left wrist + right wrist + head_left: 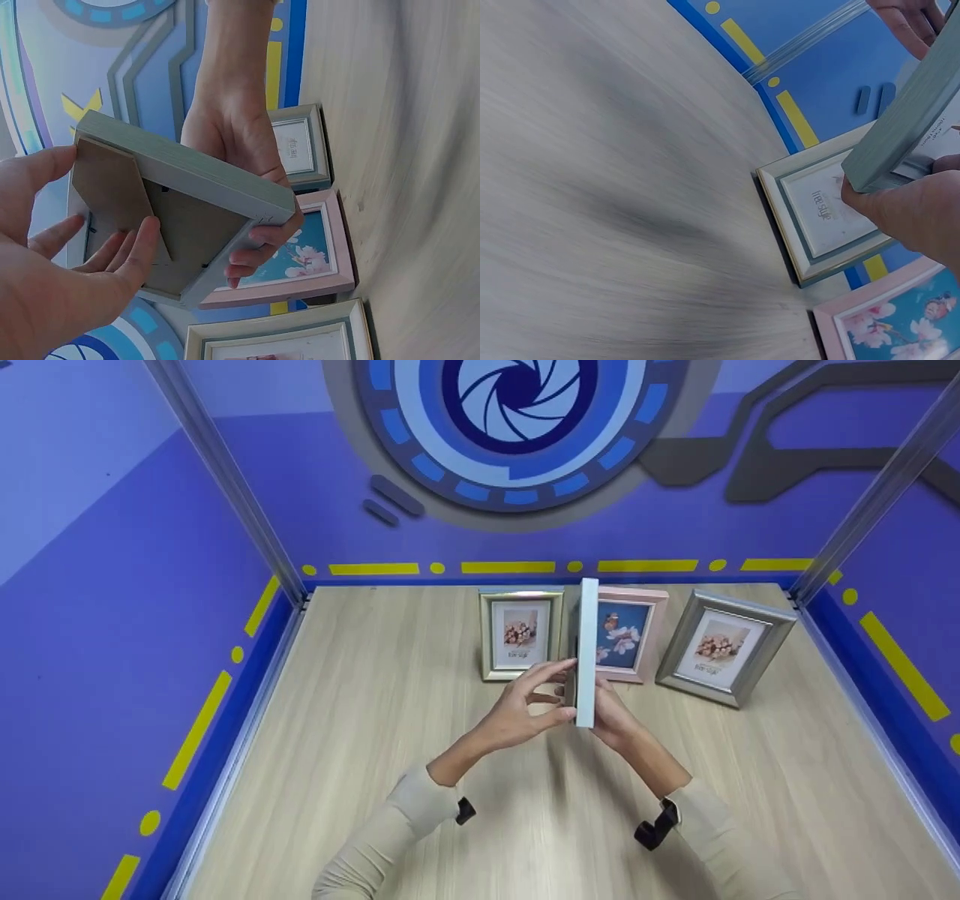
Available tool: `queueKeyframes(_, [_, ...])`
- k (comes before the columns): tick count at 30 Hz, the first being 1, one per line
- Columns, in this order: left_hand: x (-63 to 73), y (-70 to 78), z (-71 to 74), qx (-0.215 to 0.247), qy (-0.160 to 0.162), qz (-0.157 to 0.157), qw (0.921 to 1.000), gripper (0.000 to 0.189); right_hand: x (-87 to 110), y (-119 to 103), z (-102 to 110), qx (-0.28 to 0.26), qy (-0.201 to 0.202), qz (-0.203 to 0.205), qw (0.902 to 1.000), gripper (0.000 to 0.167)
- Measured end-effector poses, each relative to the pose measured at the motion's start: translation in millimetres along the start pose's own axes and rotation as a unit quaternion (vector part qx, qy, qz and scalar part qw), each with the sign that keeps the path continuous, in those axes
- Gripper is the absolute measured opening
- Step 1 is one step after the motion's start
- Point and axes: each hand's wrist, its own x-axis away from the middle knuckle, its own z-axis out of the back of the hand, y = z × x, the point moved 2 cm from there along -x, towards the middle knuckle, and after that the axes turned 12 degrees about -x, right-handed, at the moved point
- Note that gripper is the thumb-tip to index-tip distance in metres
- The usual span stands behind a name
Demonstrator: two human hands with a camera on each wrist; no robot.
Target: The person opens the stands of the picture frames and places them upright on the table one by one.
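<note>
Between both hands a pale green picture frame point(588, 649) stands on edge, raised off the table. My right hand point(616, 718) holds it, fingers curled round its border in the left wrist view. At its back is my left hand point(517, 711), with thumb and fingers at opposite sides of the brown support leg point(112, 184), which tilts out from the backing. In the right wrist view, a thumb lies along the corner of the frame point(904, 112). Its front faces right and is mostly hidden in the head view.
Behind stand a gold-and-white frame point(487, 656), a pink frame point(656, 634) with a blossom picture, and a silver frame point(750, 682) at the right. They rest on a wooden table point(360, 690), with a purple wall point(300, 502) at the back.
</note>
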Motion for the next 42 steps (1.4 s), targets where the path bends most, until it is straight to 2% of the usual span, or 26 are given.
queueKeyframes(8, [-0.2,-0.1,-4.0,-0.030,-0.003,0.011,0.9995,0.063,-0.3,2.8,3.1,-0.024,0.012,0.000,0.9996,0.026])
queueKeyframes(15, [0.1,0.8,-0.7,-0.054,-0.003,0.015,0.9984,0.060,-3.4,2.8,4.4,-0.044,-0.005,0.010,0.9990,0.026])
queueKeyframes(18, [0.6,0.6,1.6,-0.066,-0.001,0.016,0.9977,0.059,-5.2,3.2,5.4,-0.045,0.001,0.013,0.9989,0.026])
queueKeyframes(22, [1.3,-1.6,5.7,-0.086,0.009,0.010,0.9962,0.055,-5.9,3.9,6.8,-0.053,0.026,0.010,0.9982,0.034])
queueKeyframes(25, [2.0,-3.6,9.9,-0.103,0.016,0.013,0.9945,0.053,-4.6,3.0,7.6,-0.058,0.035,0.003,0.9977,0.033])
queueKeyframes(29, [3.7,-6.4,16.9,-0.109,0.020,0.024,0.9935,0.051,-3.0,1.0,8.4,-0.058,0.037,-0.003,0.9976,0.026])
queueKeyframes(35, [3.7,-11.4,28.0,-0.114,0.027,0.024,0.9928,0.045,-2.8,-0.3,10.6,-0.068,0.029,-0.005,0.9972,0.030])
queueKeyframes(42, [4.3,-13.7,29.3,-0.126,0.014,0.020,0.9918,0.043,-1.8,0.2,12.0,-0.068,0.036,-0.007,0.9970,0.025])
